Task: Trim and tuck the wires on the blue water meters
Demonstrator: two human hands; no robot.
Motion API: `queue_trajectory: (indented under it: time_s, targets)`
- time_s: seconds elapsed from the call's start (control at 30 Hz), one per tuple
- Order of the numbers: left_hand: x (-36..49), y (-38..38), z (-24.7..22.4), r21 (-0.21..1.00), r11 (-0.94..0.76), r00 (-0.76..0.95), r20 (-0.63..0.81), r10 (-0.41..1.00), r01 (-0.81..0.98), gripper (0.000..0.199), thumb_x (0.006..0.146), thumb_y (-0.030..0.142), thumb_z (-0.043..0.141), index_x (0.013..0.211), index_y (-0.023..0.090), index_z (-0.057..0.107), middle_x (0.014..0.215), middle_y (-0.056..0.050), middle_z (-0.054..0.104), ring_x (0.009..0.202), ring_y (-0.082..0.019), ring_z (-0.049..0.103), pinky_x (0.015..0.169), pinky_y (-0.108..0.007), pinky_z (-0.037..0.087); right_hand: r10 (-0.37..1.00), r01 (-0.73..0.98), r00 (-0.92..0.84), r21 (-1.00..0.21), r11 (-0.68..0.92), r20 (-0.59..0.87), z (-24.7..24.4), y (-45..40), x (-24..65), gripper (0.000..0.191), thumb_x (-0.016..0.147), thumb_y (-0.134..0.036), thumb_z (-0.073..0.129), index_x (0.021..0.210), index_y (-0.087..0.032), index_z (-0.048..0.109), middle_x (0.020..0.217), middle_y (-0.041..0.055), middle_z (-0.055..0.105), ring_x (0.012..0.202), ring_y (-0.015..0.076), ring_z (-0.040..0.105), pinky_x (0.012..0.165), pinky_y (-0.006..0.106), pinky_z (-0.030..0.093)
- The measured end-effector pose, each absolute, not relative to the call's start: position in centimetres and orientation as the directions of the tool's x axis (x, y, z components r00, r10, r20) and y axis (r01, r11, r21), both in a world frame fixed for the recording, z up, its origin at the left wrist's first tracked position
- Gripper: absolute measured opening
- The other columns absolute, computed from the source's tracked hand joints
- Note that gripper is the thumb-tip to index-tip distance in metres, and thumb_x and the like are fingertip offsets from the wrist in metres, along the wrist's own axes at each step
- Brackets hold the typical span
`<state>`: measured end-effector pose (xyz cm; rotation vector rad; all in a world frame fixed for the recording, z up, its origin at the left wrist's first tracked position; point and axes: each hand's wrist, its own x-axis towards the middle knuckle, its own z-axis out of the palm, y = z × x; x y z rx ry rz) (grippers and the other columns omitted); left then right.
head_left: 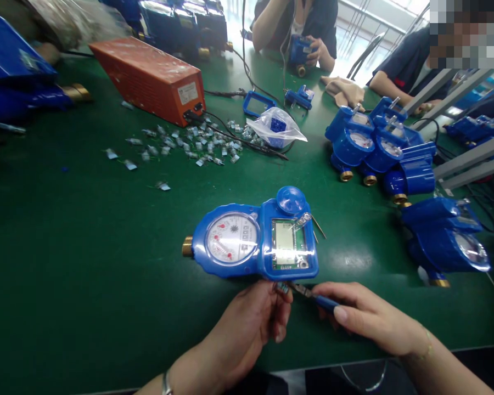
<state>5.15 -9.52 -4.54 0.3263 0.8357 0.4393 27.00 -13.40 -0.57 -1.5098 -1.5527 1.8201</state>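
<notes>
A blue water meter [226, 269] lies face up on the green table, with a round white dial and a small display window, its blue round cap [291, 199] raised at the back. Just in front of its near edge, my left hand [251, 312] pinches a small silvery seal-like piece [282, 287]. My right hand [360, 315] is closed around blue-handled pliers [325, 303], whose metal jaws point left at that piece. Whether the jaws touch it I cannot tell. Thin brass-coloured wires [319, 226] stick out beyond the meter's right side.
Many small clear tagged pieces [201, 145] lie scattered near an orange box [148, 77] with cables. A plastic bag [276, 127] holds blue parts. More blue meters [389, 145] stand at right; another [444, 241] lies closer. Two other people sit across the table.
</notes>
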Motion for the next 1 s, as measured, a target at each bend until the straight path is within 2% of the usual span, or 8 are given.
queue_trajectory:
  time_s: [0.27,0.4,0.57,0.67,0.83,1.0]
  targets:
    - [4.9,-9.5,-4.2,0.454,0.854,0.597,-0.62,0.508,-0.256,0.036,0.087,0.045,0.043,0.073,0.015,0.056,0.053,0.002,0.047,0.044,-0.009,0.038,0.046,-0.022,0.029,0.741,0.395,-0.457,-0.859,-0.326,-0.491,-0.7,-12.8,25.9,0.038,0.087,-0.051,0.048,0.105,-0.018,0.059,0.09,0.0027,0.057,0.075,0.0154,0.048,0.064,0.025,0.038]
    - [4.8,-9.4,-4.0,0.455,0.856,0.604,-0.619,0.502,-0.245,0.039,0.084,0.051,0.047,0.072,0.015,0.056,0.054,0.001,0.048,0.044,-0.009,0.039,0.045,-0.021,0.029,0.717,0.473,-0.486,-0.841,-0.265,-0.499,-0.7,-12.6,25.4,0.038,0.083,-0.05,0.055,0.1,-0.017,0.058,0.083,0.001,0.055,0.072,0.0149,0.048,0.064,0.025,0.038]
    - [4.6,-9.6,-4.1,0.446,0.862,0.611,-0.621,0.491,-0.24,0.039,0.085,0.05,0.046,0.072,0.015,0.055,0.054,0.001,0.048,0.045,-0.009,0.038,0.046,-0.021,0.03,0.755,0.645,-0.386,-0.74,-0.19,-0.53,-0.8,-13.1,24.4,0.02,0.086,-0.037,0.054,0.095,-0.019,0.057,0.085,0.0007,0.059,0.075,0.0154,0.052,0.067,0.025,0.038]
    - [4.6,-9.6,-4.2,0.448,0.859,0.609,-0.618,0.497,-0.247,0.038,0.084,0.05,0.047,0.072,0.015,0.055,0.054,0.001,0.049,0.045,-0.009,0.039,0.046,-0.021,0.03,0.784,0.693,-0.321,-0.696,-0.188,-0.532,-1.2,-13.6,23.9,0.014,0.086,-0.033,0.054,0.09,-0.019,0.055,0.082,0.0,0.059,0.073,0.0153,0.052,0.066,0.025,0.037]
    - [4.7,-9.5,-4.1,0.455,0.859,0.605,-0.622,0.496,-0.237,0.038,0.083,0.051,0.048,0.07,0.015,0.054,0.053,0.002,0.047,0.044,-0.008,0.038,0.045,-0.021,0.029,0.799,0.702,-0.283,-0.682,-0.205,-0.531,-1.3,-14.0,23.6,0.011,0.086,-0.031,0.054,0.085,-0.019,0.054,0.08,-0.0006,0.058,0.071,0.015,0.051,0.067,0.026,0.038]
    - [4.5,-9.2,-4.0,0.481,0.855,0.608,-0.626,0.489,-0.193,0.039,0.084,0.051,0.045,0.071,0.015,0.053,0.054,0.002,0.047,0.044,-0.008,0.038,0.046,-0.021,0.03,0.733,0.589,-0.403,-0.769,-0.25,-0.548,-0.4,-13.5,24.3,0.023,0.085,-0.039,0.056,0.095,-0.019,0.054,0.093,0.0022,0.058,0.081,0.0173,0.052,0.072,0.027,0.04]
